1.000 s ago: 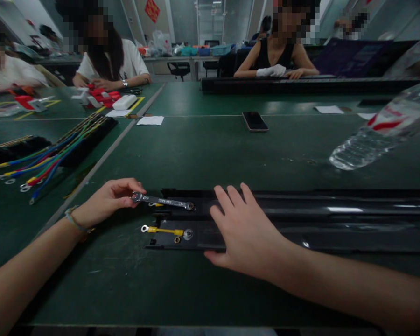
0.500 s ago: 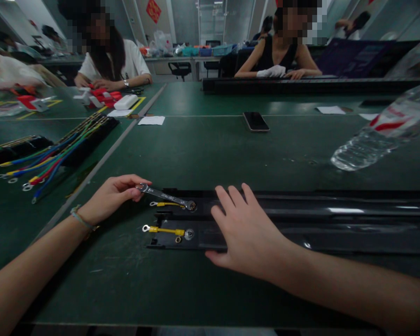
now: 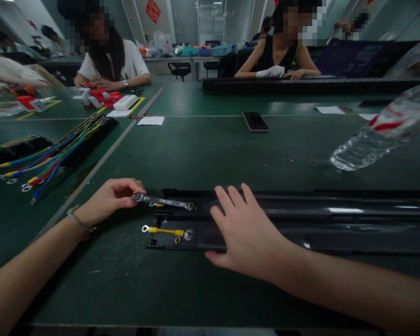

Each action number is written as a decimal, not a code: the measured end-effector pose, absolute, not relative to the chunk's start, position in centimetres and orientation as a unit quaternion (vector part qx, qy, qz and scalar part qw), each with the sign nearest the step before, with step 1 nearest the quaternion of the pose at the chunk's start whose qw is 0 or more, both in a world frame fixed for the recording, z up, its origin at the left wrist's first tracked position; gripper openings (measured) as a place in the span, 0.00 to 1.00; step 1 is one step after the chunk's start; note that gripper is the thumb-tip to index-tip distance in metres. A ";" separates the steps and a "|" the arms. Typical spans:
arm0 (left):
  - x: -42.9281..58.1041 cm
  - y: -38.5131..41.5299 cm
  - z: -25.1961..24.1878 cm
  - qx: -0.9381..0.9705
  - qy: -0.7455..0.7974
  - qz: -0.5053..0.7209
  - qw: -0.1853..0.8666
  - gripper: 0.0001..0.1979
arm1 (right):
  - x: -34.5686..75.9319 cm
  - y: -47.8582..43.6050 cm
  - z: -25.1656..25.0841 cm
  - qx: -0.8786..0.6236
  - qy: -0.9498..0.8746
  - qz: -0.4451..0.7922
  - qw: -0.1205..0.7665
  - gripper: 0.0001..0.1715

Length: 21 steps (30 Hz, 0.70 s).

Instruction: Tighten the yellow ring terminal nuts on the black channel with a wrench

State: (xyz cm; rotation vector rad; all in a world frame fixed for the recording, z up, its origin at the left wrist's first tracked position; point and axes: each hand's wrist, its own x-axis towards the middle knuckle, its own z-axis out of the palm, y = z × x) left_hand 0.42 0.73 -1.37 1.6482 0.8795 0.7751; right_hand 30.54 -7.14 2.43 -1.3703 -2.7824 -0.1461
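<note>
Through the head camera I have the left hand (image 3: 117, 198) pinching the wrench (image 3: 164, 201) by its left end, thumb against forefinger. The wrench lies near the middle of the tabletop's (image 3: 196, 154) near edge, its right end at a fastening on the far black channel (image 3: 301, 207); I cannot tell how well it seats. It hides most of the far yellow lead (image 3: 159, 205).

The right hand (image 3: 245, 228) grasps nothing: its fingers are spread over both channels, the thumb at the side of the near black channel (image 3: 336, 235) facing the tabletop's near edge. Left of it I see the near yellow lead (image 3: 168, 231), its ring terminal past the channel's end, with a small nut (image 3: 178, 240) just beside it.

Toward the tabletop's right side a water bottle (image 3: 371, 135) appears slanted, well apart from the wrench. A phone (image 3: 255, 122) lies beyond the channels, and a paper slip (image 3: 151, 121) sits by the tabletop's seam. On the left side I have a bundle of coloured wires (image 3: 66, 149). Across the tabletop, a co-worker's gloved hand (image 3: 271, 72) is at a long black part (image 3: 301, 85); red parts (image 3: 103, 97) lie before another person.
</note>
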 end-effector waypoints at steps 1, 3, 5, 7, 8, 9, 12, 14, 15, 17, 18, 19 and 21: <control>0.4 0.7 -1.3 0.692 0.353 0.320 0.542 0.11 | 30.5 -7.1 2.4 -0.441 -0.896 -0.046 0.018 0.37; 0.5 0.5 -1.2 0.695 0.328 0.307 0.561 0.12 | 30.5 -7.1 2.5 -0.442 -0.896 -0.044 0.016 0.36; 0.5 0.4 -1.1 0.699 0.314 0.295 0.571 0.13 | 30.5 -7.1 2.5 -0.444 -0.895 -0.043 0.014 0.37; 0.6 0.3 -0.9 0.703 0.301 0.285 0.577 0.12 | 30.5 -7.1 2.5 -0.443 -0.895 -0.042 0.014 0.37; 0.7 0.3 -0.9 0.705 0.295 0.281 0.580 0.12 | 30.5 -7.0 2.6 -0.443 -0.896 -0.043 0.015 0.37; 0.8 0.3 -0.8 0.706 0.291 0.278 0.583 0.12 | 30.5 -7.0 2.6 -0.443 -0.896 -0.042 0.016 0.37; 0.9 0.3 -0.8 0.709 0.285 0.273 0.584 0.11 | 30.5 -7.0 2.6 -0.443 -0.896 -0.038 0.015 0.37; 1.0 0.3 -0.8 0.711 0.287 0.273 0.582 0.12 | 30.5 -7.0 2.6 -0.441 -0.897 -0.032 0.013 0.37; 1.0 0.3 -0.8 0.710 0.289 0.274 0.580 0.11 | 30.5 -7.0 2.6 -0.441 -0.897 -0.031 0.012 0.37; 0.9 0.2 -0.8 0.707 0.294 0.279 0.580 0.12 | 30.5 -7.1 2.6 -0.442 -0.896 -0.033 0.014 0.37; 0.9 0.2 -0.8 0.703 0.300 0.284 0.579 0.12 | 30.4 -7.1 2.6 -0.442 -0.896 -0.035 0.015 0.37; 0.8 0.2 -0.9 0.698 0.307 0.290 0.578 0.12 | 30.4 -7.1 2.6 -0.443 -0.896 -0.037 0.016 0.36; 0.7 0.3 -1.0 0.690 0.326 0.304 0.570 0.11 | 30.4 -7.1 2.6 -0.443 -0.895 -0.040 0.015 0.37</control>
